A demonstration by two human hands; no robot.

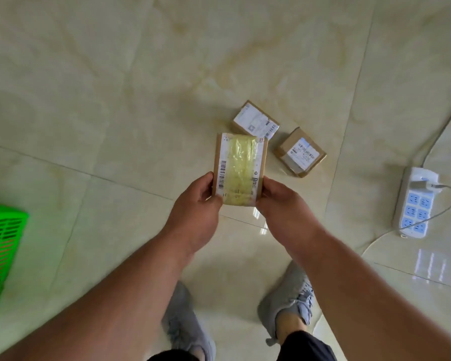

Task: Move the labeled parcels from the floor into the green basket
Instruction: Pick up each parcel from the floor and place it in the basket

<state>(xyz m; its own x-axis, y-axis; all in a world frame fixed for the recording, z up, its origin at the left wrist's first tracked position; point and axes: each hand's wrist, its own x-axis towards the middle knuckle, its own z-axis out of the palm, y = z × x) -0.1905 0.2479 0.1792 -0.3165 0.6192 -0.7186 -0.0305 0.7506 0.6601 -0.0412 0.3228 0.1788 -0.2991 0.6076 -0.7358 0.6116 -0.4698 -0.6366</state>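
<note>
While both hands held it above the floor (89, 87), the flat parcel (239, 169) stood between them, its taped label side facing up toward the camera; the left hand (197, 201) gripped its lower left edge, with fingers (206, 179) curled around that side and the thumb pressed on the near corner; the right hand (281, 201) gripped the lower right edge in the same way, closed on the cardboard. Just beyond the fingertips, two more labeled parcels lay on the tiles; the nearer labeled box (255, 121) sat right behind the held parcel's top edge, and the second box (300, 152) lay just beside it, off to the right of the right hand. Well to the left of the left hand, the green basket (3, 246) showed only partly at the frame edge; well to the right of the right hand lay a white power strip (414, 204) with a plug and cable in it; grey shoes (289, 300) stood below the wrists.
</note>
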